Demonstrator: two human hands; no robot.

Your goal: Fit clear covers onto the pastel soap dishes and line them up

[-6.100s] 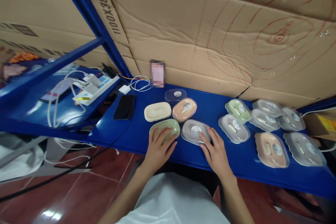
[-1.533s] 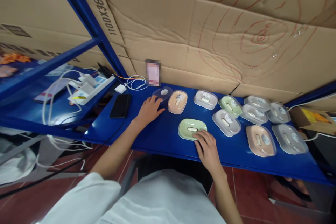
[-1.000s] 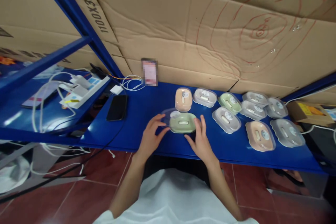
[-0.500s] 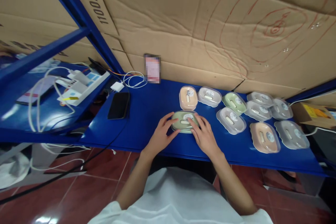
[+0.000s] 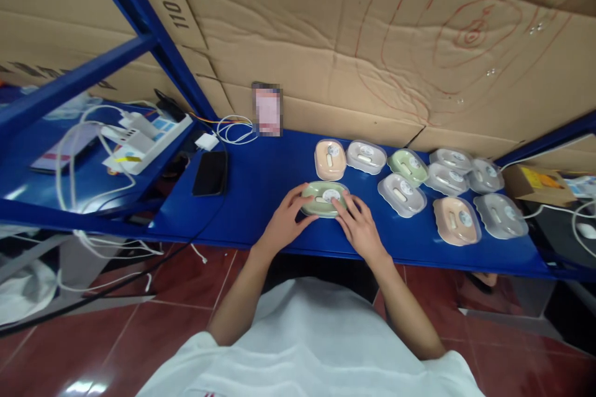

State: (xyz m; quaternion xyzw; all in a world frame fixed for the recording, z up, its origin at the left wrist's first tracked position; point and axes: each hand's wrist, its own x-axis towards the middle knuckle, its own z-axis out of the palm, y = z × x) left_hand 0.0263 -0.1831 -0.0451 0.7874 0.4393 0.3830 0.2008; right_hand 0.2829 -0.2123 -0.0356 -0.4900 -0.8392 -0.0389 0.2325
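Observation:
A green plastic box (image 5: 320,191) with a clear lid, a round sticker and a pale oblong piece on top lies sideways before me on the blue table (image 5: 251,198). My left hand (image 5: 289,218) grips its left end, fingers at the far edge and thumb at the near edge. On the right end rests my right hand (image 5: 359,223), one finger on the sticker and the others over the side. Just behind stands a peach box (image 5: 330,167) of the same kind, with a grey box (image 5: 366,161) beside it.
To the right stand several similar boxes: green (image 5: 403,169), grey (image 5: 395,201) and peach (image 5: 449,229). A dark phone (image 5: 210,173) lies at left near a white charger (image 5: 206,141). Another phone (image 5: 267,113) leans on the cardboard wall (image 5: 298,43). A black cable (image 5: 186,263) crosses the table edge.
The camera view has shifted, so the table and boxes appear higher in the picture. Both hands stay on the green box, with little change in their grip.

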